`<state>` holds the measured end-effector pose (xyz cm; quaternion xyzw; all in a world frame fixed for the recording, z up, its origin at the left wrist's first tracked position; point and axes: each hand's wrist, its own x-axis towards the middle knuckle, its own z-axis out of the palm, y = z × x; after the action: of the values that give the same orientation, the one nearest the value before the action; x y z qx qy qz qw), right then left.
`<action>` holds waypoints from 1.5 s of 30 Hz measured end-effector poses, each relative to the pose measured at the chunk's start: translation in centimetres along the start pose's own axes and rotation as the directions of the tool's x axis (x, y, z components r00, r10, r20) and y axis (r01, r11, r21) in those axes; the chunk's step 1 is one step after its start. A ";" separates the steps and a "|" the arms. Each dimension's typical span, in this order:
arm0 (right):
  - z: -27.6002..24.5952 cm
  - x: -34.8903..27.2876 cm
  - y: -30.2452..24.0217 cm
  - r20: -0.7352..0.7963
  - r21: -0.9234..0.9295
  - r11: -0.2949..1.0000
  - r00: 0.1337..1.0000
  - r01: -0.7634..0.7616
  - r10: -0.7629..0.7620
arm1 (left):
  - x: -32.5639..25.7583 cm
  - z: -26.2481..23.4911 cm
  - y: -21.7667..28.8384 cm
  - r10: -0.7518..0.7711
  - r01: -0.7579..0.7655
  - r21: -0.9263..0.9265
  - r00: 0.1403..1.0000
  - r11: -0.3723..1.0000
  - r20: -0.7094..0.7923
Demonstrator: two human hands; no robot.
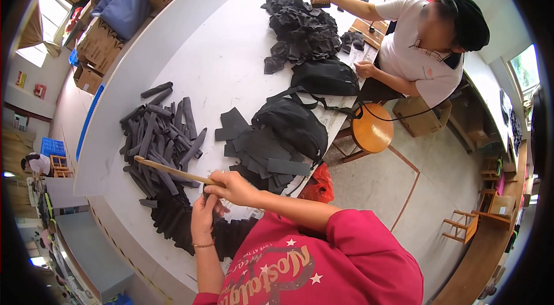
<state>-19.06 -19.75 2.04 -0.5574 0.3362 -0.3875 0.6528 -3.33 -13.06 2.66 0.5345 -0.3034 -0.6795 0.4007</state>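
The right hand (234,185) grips a wooden stick (173,171) whose long axis points left over the worktop's (219,57) near edge, while the left hand (203,215), just below, pinches a black fabric piece (206,194).

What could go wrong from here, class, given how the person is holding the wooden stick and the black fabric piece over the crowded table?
1. The wooden stick, gripped at one end by the right hand, reaches out over the pile of black rolled tubes; a swing might scatter them.
2. The left hand pinches a black fabric piece close to the stick, so a slip could jab its fingers.
3. The flat black pieces lie near the table edge and might slide off.
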 end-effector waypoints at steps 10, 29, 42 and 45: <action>-1.8 6.4 -2.3 -0.485 0.022 0.982 0.861 0.189 -0.155 | -0.7 6.7 -2.1 0.153 -0.138 0.116 0.979 0.984 -0.134; 2.6 7.7 0.2 -0.166 -0.107 0.994 0.986 0.016 -0.034 | 3.2 2.6 -3.1 0.309 -0.284 0.129 0.797 0.950 -0.519; 4.4 18.6 -0.2 0.000 -0.309 0.950 0.999 -0.051 0.054 | 0.2 -11.7 -0.6 0.488 -0.212 0.441 0.320 0.872 -0.812; 4.3 14.6 3.9 0.001 -0.349 0.915 0.976 -0.203 0.217 | 2.4 -20.9 0.5 0.331 -0.215 0.317 0.027 0.924 -0.943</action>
<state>-7.91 -30.34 -1.23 -0.6318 0.4441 -0.2389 0.5886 16.81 -15.01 -3.21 0.7976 -0.0793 -0.0379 0.5967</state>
